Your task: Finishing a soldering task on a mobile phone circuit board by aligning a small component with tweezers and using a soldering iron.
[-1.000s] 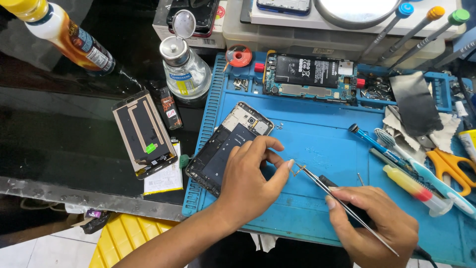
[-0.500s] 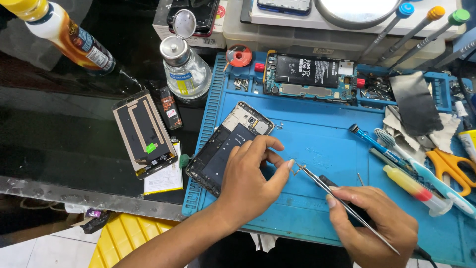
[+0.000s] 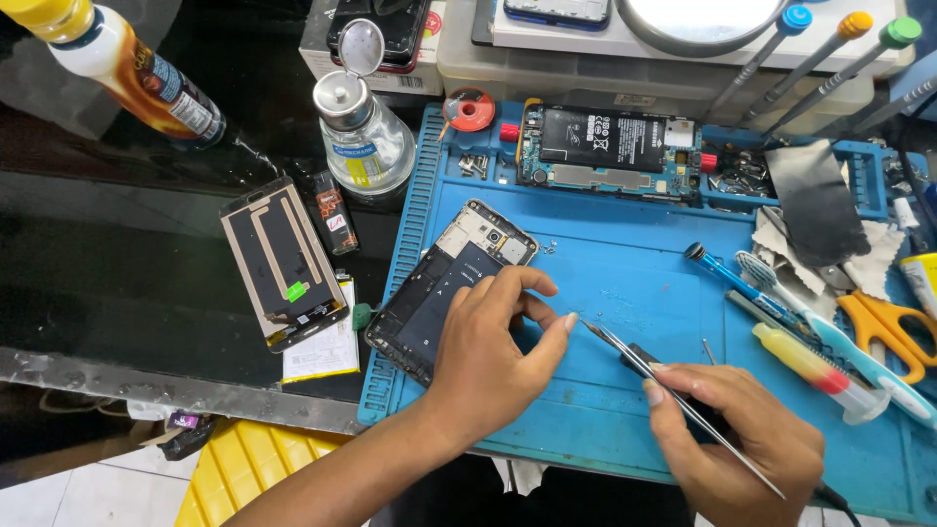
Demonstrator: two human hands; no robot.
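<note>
- Head view: the left hand (image 3: 488,356) rests on the lower part of the opened phone frame (image 3: 444,293), with its grip closed; thumb and forefinger are pinched together at the tip, just in front of the tweezers (image 3: 673,405). If something small is between the fingertips, I cannot tell, it is too small to see.
- The right hand (image 3: 737,434) has its grip closed around the middle of the tweezers, like holding a pen. The points are directed to the left fingertips and almost touch them; whether the points are pressed together is not clear.
- The phone frame lies tilted on the blue mat (image 3: 625,283), partly over its left edge, just to the left of both grips.
- To do this well, I think the left palm should keep pressing the frame so it cannot slide off the mat edge.
- The right wrist should lean on the mat, so the points do not shake.
- Light pressure only: a tiny part can jump away from the points.
- Beyond the grips lies the circuit board with battery (image 3: 610,151); to the right, scissors (image 3: 893,327).
</note>
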